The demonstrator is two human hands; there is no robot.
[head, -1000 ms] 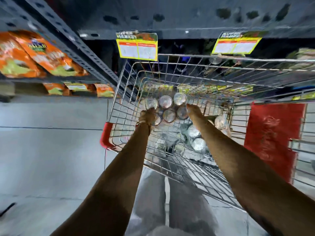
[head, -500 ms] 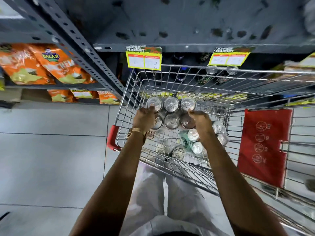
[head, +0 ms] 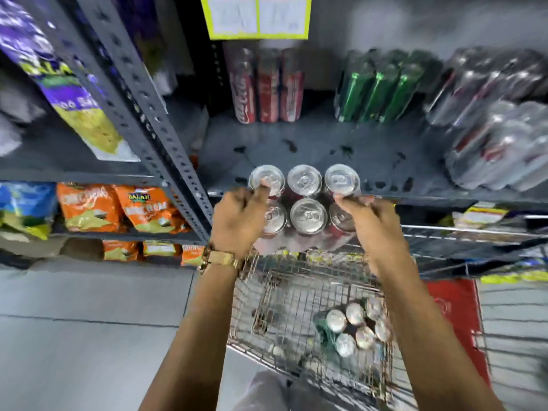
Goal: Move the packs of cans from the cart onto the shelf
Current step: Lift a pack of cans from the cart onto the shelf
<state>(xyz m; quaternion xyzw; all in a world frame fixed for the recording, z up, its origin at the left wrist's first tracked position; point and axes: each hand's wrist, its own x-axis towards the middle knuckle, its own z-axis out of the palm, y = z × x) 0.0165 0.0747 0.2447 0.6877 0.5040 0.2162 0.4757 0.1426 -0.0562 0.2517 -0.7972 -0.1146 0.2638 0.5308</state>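
A shrink-wrapped pack of red cans (head: 305, 200) with silver tops hangs at the front edge of the grey shelf (head: 320, 146). My left hand (head: 237, 221) grips its left side and my right hand (head: 367, 223) grips its right side. Below, the wire cart (head: 284, 295) holds another pack of cans (head: 355, 324) with green wrap at its bottom right. On the shelf behind stand a red can pack (head: 267, 84), a green can pack (head: 379, 87) and clear-wrapped packs (head: 498, 120) at the right.
A slotted grey upright (head: 142, 114) divides this bay from snack bags (head: 118, 209) on the left shelves. A yellow price tag (head: 258, 16) hangs above. The cart's red panel (head: 456, 315) is at the right. Grey floor tiles lie to the left.
Both hands have lifted the pack of red cans out of the cart and up to the shelf's front edge. The view has tilted up toward the shelf.
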